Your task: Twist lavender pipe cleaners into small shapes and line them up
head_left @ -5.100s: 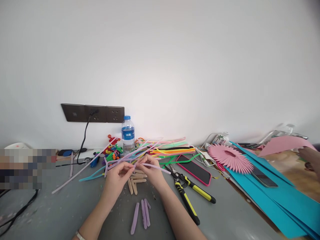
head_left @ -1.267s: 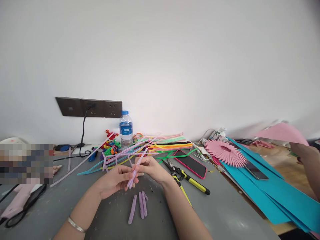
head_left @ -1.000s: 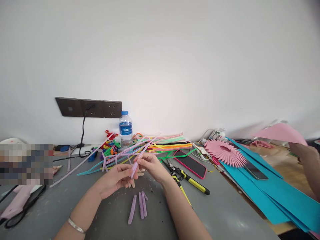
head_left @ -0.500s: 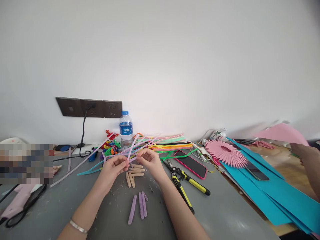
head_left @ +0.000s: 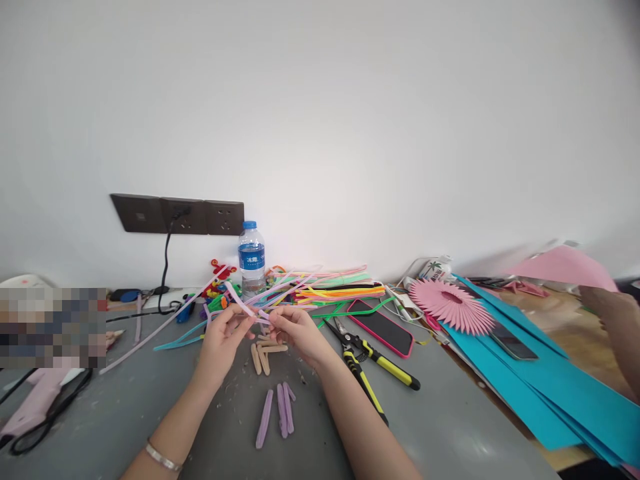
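Both of my hands meet over the middle of the table around a lilac pipe cleaner. My left hand pinches it between thumb and fingers, and one end sticks up toward the bottle. From the other side my right hand pinches the bent part of the same pipe cleaner. My fingertips hide whether anything else is inside it. Just below lie several bare wooden craft sticks. Nearer me, several lilac fuzzy-covered sticks rest on the grey table.
Behind my hands lie bundled coloured pipe cleaners and a water bottle. To the right are yellow-handled pliers, a phone, a pink paper fan, blue sheets and another person's hand. A glue gun lies left.
The upright end of the lilac pipe cleaner has swung over to the left. My right hand has moved slightly left and down, closer to my left fingertips.
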`<move>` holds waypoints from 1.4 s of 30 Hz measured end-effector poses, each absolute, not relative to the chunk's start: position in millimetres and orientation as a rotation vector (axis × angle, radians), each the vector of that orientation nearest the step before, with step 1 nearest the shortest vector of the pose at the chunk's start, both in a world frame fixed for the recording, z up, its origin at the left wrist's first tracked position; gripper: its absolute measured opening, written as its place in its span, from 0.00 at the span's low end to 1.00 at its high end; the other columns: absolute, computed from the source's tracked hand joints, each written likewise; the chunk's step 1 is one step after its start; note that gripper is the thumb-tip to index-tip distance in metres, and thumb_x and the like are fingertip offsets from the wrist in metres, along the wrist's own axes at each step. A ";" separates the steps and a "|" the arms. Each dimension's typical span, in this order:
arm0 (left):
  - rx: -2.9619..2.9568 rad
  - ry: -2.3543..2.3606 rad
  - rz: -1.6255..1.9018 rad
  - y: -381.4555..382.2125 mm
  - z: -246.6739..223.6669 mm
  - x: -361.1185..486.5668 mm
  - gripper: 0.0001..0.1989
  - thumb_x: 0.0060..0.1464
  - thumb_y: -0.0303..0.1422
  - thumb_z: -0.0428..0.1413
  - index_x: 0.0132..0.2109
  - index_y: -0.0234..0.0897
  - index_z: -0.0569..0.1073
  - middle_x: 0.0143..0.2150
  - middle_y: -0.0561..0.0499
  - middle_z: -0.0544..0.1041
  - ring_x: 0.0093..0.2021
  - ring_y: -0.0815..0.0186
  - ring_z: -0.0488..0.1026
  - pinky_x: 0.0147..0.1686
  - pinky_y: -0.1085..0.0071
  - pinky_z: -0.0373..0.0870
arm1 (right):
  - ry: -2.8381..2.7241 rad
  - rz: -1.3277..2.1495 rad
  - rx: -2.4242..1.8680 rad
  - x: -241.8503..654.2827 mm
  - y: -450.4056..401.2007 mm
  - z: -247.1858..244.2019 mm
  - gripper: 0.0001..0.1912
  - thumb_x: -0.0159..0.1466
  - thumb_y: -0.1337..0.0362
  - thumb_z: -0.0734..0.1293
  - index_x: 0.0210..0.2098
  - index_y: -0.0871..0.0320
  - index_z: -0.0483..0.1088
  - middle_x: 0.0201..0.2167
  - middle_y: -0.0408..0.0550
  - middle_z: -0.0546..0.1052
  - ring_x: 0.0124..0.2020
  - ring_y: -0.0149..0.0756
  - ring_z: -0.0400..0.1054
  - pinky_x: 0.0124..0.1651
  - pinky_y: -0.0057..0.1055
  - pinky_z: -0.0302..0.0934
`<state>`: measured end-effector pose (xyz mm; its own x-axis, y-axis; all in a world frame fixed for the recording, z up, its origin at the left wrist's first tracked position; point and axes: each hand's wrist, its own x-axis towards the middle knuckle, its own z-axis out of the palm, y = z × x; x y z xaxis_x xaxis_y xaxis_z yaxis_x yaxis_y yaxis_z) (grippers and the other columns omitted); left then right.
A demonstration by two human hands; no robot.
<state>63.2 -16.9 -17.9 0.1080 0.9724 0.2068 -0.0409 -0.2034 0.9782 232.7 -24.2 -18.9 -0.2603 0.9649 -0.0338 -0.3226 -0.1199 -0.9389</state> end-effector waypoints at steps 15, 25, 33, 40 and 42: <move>1.409 1.047 1.265 -14.3 -23.5 59.0 0.13 0.49 0.42 0.61 0.34 0.36 0.77 0.33 0.48 0.78 0.32 0.63 0.74 0.34 0.70 0.75 | -1.239 1.502 -1.011 236.8 -27.9 -15.5 0.17 0.49 0.53 0.75 0.24 0.61 0.72 0.17 0.39 0.70 0.20 0.25 0.61 0.25 0.24 0.53; 1.450 1.025 1.231 -16.2 -15.6 61.1 0.12 0.43 0.41 0.64 0.33 0.38 0.77 0.38 0.45 0.81 0.42 0.55 0.77 0.44 0.61 0.75 | -1.244 1.347 -1.065 236.3 -22.2 -21.0 0.18 0.49 0.51 0.75 0.23 0.61 0.73 0.19 0.40 0.69 0.20 0.26 0.57 0.25 0.26 0.51; 1.330 1.040 1.200 -15.5 -22.4 61.6 0.17 0.43 0.40 0.65 0.40 0.36 0.76 0.42 0.43 0.80 0.44 0.55 0.77 0.46 0.60 0.75 | -1.210 1.410 -1.017 233.4 -23.6 -20.1 0.18 0.49 0.51 0.75 0.23 0.61 0.72 0.18 0.39 0.68 0.20 0.24 0.57 0.26 0.25 0.52; 1.226 1.089 1.185 -17.8 -17.6 66.1 0.19 0.37 0.42 0.67 0.36 0.35 0.77 0.37 0.45 0.81 0.38 0.57 0.77 0.42 0.60 0.76 | -1.174 1.542 -1.070 232.0 -24.4 -25.8 0.20 0.48 0.50 0.75 0.24 0.61 0.72 0.20 0.42 0.73 0.21 0.27 0.64 0.28 0.26 0.57; 1.175 1.089 1.159 -18.4 -15.2 66.0 0.19 0.38 0.42 0.67 0.36 0.35 0.78 0.35 0.45 0.81 0.35 0.59 0.77 0.39 0.63 0.76 | -1.197 1.605 -1.060 232.2 -25.5 -25.7 0.20 0.48 0.49 0.75 0.25 0.61 0.73 0.22 0.43 0.74 0.23 0.28 0.66 0.29 0.26 0.59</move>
<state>66.0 -18.4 -15.2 0.0971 0.9951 -0.0196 -0.0813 0.0275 0.9963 232.2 -25.5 -25.7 -0.2812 0.9497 -0.1375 -0.1386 -0.1820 -0.9735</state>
